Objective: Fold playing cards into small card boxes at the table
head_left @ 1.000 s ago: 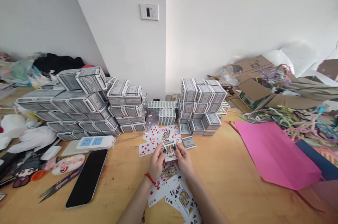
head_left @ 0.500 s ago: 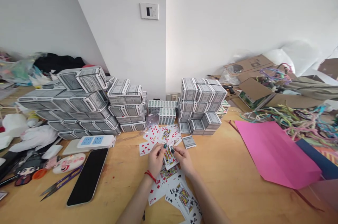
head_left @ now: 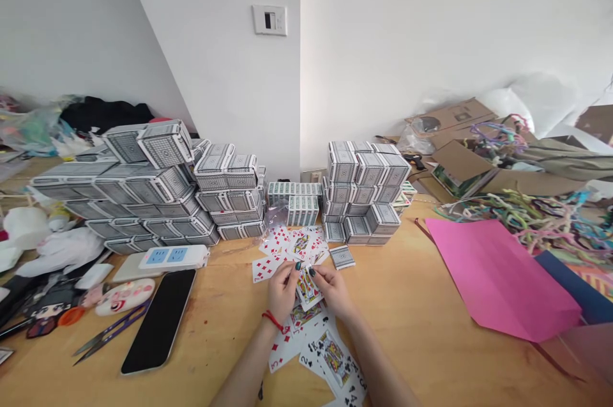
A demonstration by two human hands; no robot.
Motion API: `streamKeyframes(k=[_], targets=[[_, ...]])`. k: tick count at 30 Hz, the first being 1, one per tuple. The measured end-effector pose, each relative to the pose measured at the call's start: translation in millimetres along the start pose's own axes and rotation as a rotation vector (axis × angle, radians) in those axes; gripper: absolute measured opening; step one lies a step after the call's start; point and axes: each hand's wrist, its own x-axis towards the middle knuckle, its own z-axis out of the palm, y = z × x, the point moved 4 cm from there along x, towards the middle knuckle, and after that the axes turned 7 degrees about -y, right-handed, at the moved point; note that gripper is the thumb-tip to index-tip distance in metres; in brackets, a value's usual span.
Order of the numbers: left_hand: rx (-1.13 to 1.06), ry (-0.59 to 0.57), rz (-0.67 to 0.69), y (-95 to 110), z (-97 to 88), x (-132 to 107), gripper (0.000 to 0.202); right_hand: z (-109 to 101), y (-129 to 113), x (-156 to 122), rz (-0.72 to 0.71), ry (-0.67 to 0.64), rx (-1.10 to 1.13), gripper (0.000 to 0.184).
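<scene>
My left hand [head_left: 281, 291] and my right hand [head_left: 332, 289] meet over the wooden table [head_left: 416, 324], both pinching a small stack of playing cards [head_left: 306, 287] with a red face card on top. A red cord circles my left wrist. Face-up cards [head_left: 292, 244] lie spread just beyond my fingers, and more face-up cards [head_left: 330, 356] lie under my forearms. A single face-down card pack [head_left: 342, 257] sits just right of the spread.
Stacks of boxed card packs stand at the left [head_left: 143, 186] and centre right [head_left: 366, 193]. A black phone [head_left: 158, 321], scissors [head_left: 108, 333] and a power strip [head_left: 175, 257] lie left. Pink paper [head_left: 498, 279] and cardboard with coloured cords [head_left: 522, 215] fill the right.
The held cards have tilted and dropped a little toward the table. My hands have shifted slightly away from me.
</scene>
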Motion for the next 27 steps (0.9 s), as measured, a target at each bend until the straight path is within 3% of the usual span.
streamKeyframes(k=[10, 18, 27], targets=[[-0.072, -0.077, 0.006, 4, 1.9, 1, 0.022, 1, -2, -1, -0.028, 0.031, -0.109, 0.03], [0.078, -0.11, 0.082, 6, 4.8, -2, 0.025, 1, -1, -2, -0.024, 0.083, -0.102, 0.03], [0.178, -0.252, 0.174, 16, 10.8, -7, 0.034, -4, 1, -4, 0.009, 0.135, -0.018, 0.031]])
